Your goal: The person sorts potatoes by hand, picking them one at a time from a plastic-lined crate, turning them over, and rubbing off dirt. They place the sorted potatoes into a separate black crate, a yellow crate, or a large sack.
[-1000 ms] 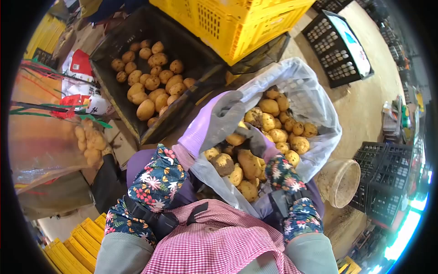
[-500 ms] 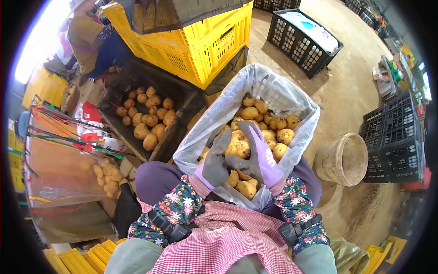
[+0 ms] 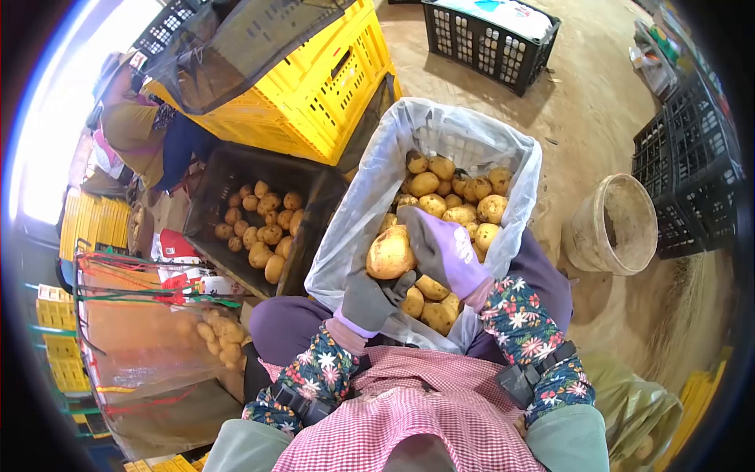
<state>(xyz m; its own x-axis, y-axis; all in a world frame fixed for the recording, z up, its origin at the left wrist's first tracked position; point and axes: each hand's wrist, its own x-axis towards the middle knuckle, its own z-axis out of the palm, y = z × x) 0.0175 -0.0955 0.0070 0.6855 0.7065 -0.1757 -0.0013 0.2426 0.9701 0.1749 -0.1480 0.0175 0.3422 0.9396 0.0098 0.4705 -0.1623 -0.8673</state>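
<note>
Entry, nearest first.

1. Apron (image 3: 377,425), pink check, across my lap. Floral sleeves above it.
2. Left hand (image 3: 368,300), grey-palmed glove, cupped under the big potato (image 3: 389,253) with fingers curled up round its underside.
3. Right hand (image 3: 447,250), purple glove, closed flat against the potato's right flank. Both hands were shut on it together; neither was free.
4. Big potato: raised just above the near end of the heap (image 3: 452,200), clear of the others. Pale yellow skin, dusted with soil. By its bulk against my gloves I judged it heavy for one hand, hard and unyielding. The skin was dry and gritty, so not slippery, but likely to bruise if dropped. I judged the best hold to be round the thick middle, palm beneath and the other hand steadying the side.
5. Heap: smaller potatoes filling a crate lined with a white bag (image 3: 472,134), between my knees.
6. Clear bag (image 3: 157,346) to my left, a few potatoes showing through.
7. Black crate (image 3: 228,169) beyond it, its floor thinly covered with potatoes.
8. Bucket (image 3: 586,228) on the dirt floor to my right, tilted, well apart from the heap.
9. Yellow crate (image 3: 330,79) behind the bag, standing tipped.
10. Dark crates (image 3: 692,173) stacked at far right, and another (image 3: 472,43) at the top.
11. A person (image 3: 138,126) bent over at far left, hands not visible.
</note>
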